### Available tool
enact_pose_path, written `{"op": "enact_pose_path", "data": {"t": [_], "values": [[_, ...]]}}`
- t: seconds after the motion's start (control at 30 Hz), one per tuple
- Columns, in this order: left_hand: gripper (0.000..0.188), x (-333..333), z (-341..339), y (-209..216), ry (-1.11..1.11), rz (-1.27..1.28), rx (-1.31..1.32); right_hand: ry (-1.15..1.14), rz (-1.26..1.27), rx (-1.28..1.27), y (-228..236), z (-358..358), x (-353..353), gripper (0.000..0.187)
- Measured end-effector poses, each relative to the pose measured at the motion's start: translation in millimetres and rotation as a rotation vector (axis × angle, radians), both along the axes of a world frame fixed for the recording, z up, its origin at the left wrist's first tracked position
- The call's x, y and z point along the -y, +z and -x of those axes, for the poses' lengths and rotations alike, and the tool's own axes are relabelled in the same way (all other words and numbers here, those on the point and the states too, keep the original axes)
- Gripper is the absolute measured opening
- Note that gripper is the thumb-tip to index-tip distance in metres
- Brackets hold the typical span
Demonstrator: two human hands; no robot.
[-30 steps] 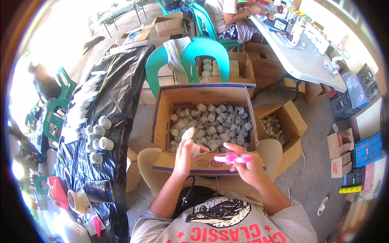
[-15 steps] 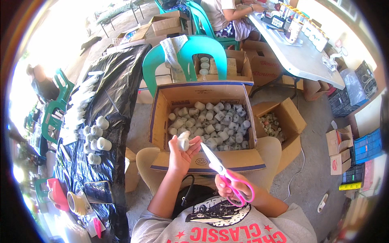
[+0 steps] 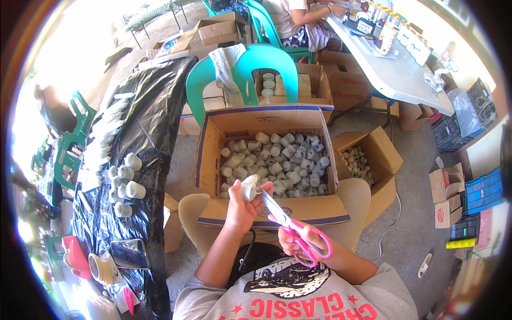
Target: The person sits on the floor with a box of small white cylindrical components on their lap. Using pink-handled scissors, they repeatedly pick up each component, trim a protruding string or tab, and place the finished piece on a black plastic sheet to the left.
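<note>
In my left hand (image 3: 242,208) is a small whitish-grey cup-shaped piece (image 3: 248,191), held over the near edge of a cardboard box (image 3: 266,118). My right hand (image 3: 296,240) grips pink-handled scissors (image 3: 281,214) by the loops. Their blades reach up to the left fingers, with the tips at the piece's right side and partly hidden there. Many similar whitish cup-shaped pieces (image 3: 277,160) fill the box, which stands between my knees.
A smaller carton (image 3: 384,154) with scraps stands to the right. On the left, a black plastic-covered table (image 3: 154,106) bears several more cups (image 3: 135,190) and a phone (image 3: 129,254). A green chair (image 3: 288,69) is behind the box. Another person (image 3: 298,21) sits at a white table (image 3: 384,74).
The scissors have moved left and their blades now meet the left hand beside the piece. My left hand has shifted slightly right, its fingers curling in.
</note>
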State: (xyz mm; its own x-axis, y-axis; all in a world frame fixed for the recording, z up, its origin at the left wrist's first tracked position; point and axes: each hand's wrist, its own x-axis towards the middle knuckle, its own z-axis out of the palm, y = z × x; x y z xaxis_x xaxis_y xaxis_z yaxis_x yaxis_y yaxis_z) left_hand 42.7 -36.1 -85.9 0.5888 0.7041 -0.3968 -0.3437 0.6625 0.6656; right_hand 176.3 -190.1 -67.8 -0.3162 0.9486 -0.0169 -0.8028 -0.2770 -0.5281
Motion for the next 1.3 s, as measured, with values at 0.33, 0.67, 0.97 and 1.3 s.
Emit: {"op": "enact_pose_path", "data": {"t": [0.33,0.67,0.97,1.3], "values": [[0.062,-0.5,-2.7,-1.2,0.011,0.043,0.019,-0.177,-0.008,0.519,7.6,-2.7,0.4,0.075],[0.064,-2.5,8.8,3.9,-0.174,-0.065,-0.021,-0.286,0.162,0.746,-32.5,-25.1,-57.8,0.051],[0.047,-97.3,115.9,35.8,0.269,0.013,1.033,-0.509,0.218,0.664,-37.0,-29.0,-49.9,0.041],[0.017,-152.2,130.5,29.2,0.482,0.065,1.38,-0.515,0.217,0.718,-37.7,-27.2,-46.6,0.04]]}}
